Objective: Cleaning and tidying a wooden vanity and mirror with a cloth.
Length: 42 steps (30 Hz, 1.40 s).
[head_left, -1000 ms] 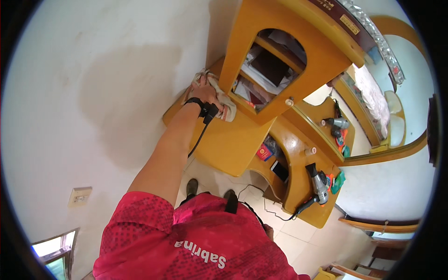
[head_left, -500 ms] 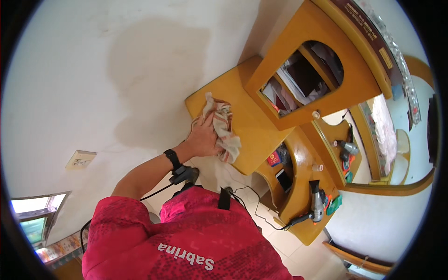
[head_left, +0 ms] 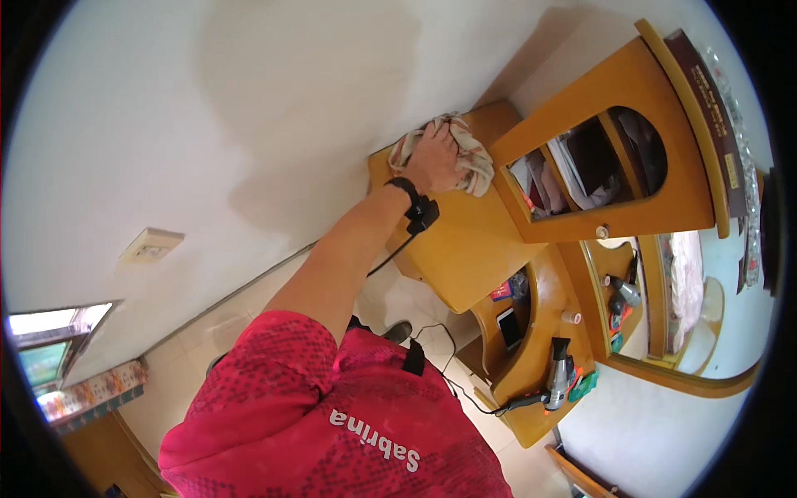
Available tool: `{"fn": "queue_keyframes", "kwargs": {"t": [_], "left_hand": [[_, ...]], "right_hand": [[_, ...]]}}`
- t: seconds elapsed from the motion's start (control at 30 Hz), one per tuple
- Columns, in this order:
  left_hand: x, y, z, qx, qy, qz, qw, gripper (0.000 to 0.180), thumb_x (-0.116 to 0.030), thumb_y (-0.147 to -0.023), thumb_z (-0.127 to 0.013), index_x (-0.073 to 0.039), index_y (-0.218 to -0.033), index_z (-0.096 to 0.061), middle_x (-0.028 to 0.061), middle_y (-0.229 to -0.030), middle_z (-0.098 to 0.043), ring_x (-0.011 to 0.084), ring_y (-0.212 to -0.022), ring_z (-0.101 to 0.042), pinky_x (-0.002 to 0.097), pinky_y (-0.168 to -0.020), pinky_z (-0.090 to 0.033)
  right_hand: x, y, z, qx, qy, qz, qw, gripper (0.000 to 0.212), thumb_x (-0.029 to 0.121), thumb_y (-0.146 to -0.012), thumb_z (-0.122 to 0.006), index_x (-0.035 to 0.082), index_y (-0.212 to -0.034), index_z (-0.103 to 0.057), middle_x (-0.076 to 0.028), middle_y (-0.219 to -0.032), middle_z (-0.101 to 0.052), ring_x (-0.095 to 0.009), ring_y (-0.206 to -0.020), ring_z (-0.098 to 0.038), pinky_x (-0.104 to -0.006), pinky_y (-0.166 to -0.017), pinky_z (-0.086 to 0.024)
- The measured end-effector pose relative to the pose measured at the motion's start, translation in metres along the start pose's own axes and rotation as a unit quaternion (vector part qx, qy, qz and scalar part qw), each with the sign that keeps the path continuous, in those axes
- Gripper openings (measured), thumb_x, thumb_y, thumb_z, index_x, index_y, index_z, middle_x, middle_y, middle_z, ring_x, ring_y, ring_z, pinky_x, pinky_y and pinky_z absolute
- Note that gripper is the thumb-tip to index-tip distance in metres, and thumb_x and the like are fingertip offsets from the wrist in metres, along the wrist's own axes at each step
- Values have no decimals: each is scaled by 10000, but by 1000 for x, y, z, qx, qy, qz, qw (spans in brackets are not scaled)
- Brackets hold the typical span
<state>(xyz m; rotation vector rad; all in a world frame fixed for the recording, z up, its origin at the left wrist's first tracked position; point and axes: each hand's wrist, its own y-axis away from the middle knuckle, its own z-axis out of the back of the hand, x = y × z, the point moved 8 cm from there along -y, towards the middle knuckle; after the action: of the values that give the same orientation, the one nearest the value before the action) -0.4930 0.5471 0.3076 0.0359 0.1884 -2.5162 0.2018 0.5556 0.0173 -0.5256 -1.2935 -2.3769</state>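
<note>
My left hand [head_left: 433,159] presses down on a crumpled, cream-coloured cloth [head_left: 476,166] with reddish stripes, its fingers over the bunched fabric. Both are at the far end of a yellow-brown wooden top [head_left: 469,249], close to the wall and beside the cabinet. A black strap with a small dark device [head_left: 422,214] is around my left wrist, and a cable runs from it. My right hand is out of sight.
A wooden cabinet [head_left: 677,195] with an oval-topped window stands right of the cloth. A smartphone [head_left: 508,329] lies on a lower shelf. A silver hair dryer [head_left: 558,382] with a trailing cord rests on the curved counter below a mirror [head_left: 693,307]. A socket [head_left: 153,245] sits on the left wall.
My left hand has slid the cloth away from me and to the right, from the near left edge to the far end of the wooden top. My arm is stretched out further.
</note>
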Motion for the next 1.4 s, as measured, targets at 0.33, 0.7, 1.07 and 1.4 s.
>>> {"fn": "queue_keyframes", "kwargs": {"t": [0.33, 0.7, 1.07, 1.4], "left_hand": [[22, 100, -9, 10, 64, 35, 997, 728, -509, -841, -548, 59, -1296, -555, 235, -1343, -537, 362, -1403, -321, 586, -1109, -246], [-112, 100, -7, -1, 79, -52, 996, 957, -580, -773, -603, 108, -1405, -396, 322, -1476, -339, 439, -1427, -222, 656, -1119, -123], [-116, -5, -22, 20, 33, 47, 998, 986, -640, -822, -500, 163, -1383, -385, 339, -1514, -266, 464, -1429, -195, 688, -1108, -64], [-182, 79, 31, 75, 214, -209, 951, 585, -421, -800, -656, 33, -1167, -630, 243, -1234, -576, 362, -1249, -484, 535, -1027, -363]], "right_hand": [[39, -25, 31, 0, 127, 205, 970, 149, 154, -904, -584, 71, -838, -689, -38, -696, -653, -152, -642, -600, -333, -564, -470], [47, -35, -7, 35, -53, 33, 997, 259, 275, -875, -564, 48, -902, -687, -189, -801, -694, -393, -792, -667, -445, -652, -508], [29, 12, -14, -39, -97, -18, 994, 251, 268, -877, -567, 51, -899, -692, -179, -792, -695, -370, -773, -673, -436, -652, -514], [-34, -12, -54, -85, 38, 59, 994, 244, 262, -878, -571, 54, -895, -697, -170, -784, -697, -349, -757, -679, -429, -653, -519]]}}
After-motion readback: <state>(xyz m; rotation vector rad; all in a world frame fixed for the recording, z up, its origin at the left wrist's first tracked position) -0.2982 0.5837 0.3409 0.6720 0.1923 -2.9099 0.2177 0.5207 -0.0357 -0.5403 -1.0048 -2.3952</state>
